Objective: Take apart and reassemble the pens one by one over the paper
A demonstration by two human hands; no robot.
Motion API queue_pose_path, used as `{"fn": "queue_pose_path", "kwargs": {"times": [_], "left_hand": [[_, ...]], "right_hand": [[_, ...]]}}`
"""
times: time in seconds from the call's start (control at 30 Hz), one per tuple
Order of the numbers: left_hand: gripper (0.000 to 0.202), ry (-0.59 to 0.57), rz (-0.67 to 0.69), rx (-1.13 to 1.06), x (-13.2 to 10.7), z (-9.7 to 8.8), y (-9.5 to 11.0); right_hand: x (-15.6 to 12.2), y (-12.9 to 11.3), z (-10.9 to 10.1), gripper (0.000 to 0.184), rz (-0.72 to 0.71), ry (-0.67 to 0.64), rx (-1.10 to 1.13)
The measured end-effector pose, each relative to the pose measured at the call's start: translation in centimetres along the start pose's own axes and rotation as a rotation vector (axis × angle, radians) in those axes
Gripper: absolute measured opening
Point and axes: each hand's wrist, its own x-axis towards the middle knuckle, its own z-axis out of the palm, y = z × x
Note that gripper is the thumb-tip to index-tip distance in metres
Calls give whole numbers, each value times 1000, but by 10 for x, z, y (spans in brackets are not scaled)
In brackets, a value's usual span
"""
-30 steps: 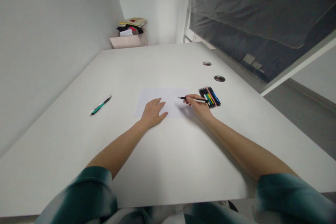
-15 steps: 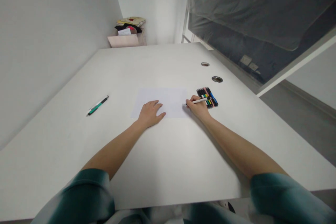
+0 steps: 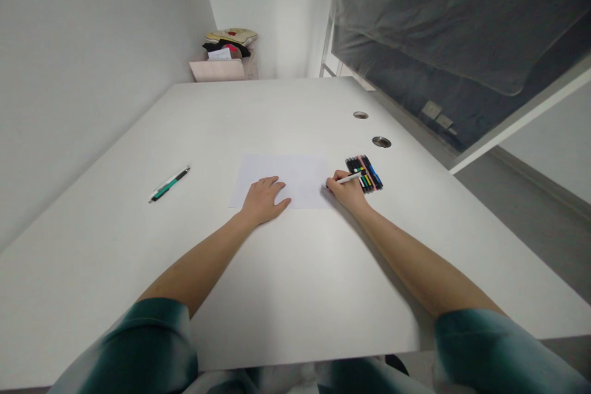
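Observation:
A sheet of white paper (image 3: 302, 175) lies on the white table (image 3: 295, 271) in front of me. My left hand (image 3: 264, 197) rests flat on the sheet's lower left part, its fingers spread. At the right edge of the paper, my right hand (image 3: 347, 191) grips a white pen (image 3: 349, 178) with a dark end, which slants up to the right. The pen's tip is too small to make out. Just beyond that hand lies a row of several coloured pens (image 3: 367, 173), partly hidden by the held pen and the hand.
Two pens, one green and black (image 3: 170, 185) and one white beside it, lie at the left. Two round metal-rimmed holes (image 3: 381, 142) sit in the table's right side. A box (image 3: 219, 70) with cloth stands beyond the far edge; a bed frame (image 3: 517, 117) is at the right.
The pen in my right hand has tilted slightly, its dark end shifting a little left. My left hand stays on the paper. The whole view has moved slightly.

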Motion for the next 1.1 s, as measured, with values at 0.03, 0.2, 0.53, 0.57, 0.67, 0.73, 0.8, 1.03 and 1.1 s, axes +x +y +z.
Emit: {"fn": "queue_pose_path", "kwargs": {"times": [0.03, 0.2, 0.53, 0.57, 0.67, 0.73, 0.8, 1.03, 1.1], "left_hand": [[43, 4, 3, -1, 0, 0, 0], [43, -5, -4, 4, 0, -1, 1], [44, 62, 59, -44, -2, -8, 8], [43, 93, 101, -73, -2, -10, 9], [39, 147, 226, -148, -3, -14, 17], [33, 130, 294, -159, -3, -17, 22], [28, 102, 339, -150, -4, -17, 25], [28, 72, 294, -141, -2, -15, 17], [29, 70, 274, -143, -1, -14, 14]], "right_hand": [[0, 0, 0, 27, 13, 5, 3], [-1, -1, -4, 29, 97, 72, 92], [-12, -11, 1, 18, -54, -123, 366], [-15, -15, 1, 18, -65, -182, 403], [-25, -27, 3, 20, -78, -397, 488], [-30, -33, 5, 24, -95, -511, 535], [-33, -35, 6, 28, -111, -564, 557], [-32, -33, 1, 62, 17, -531, 752], [-31, -35, -2, 77, 92, -531, 834]]}}
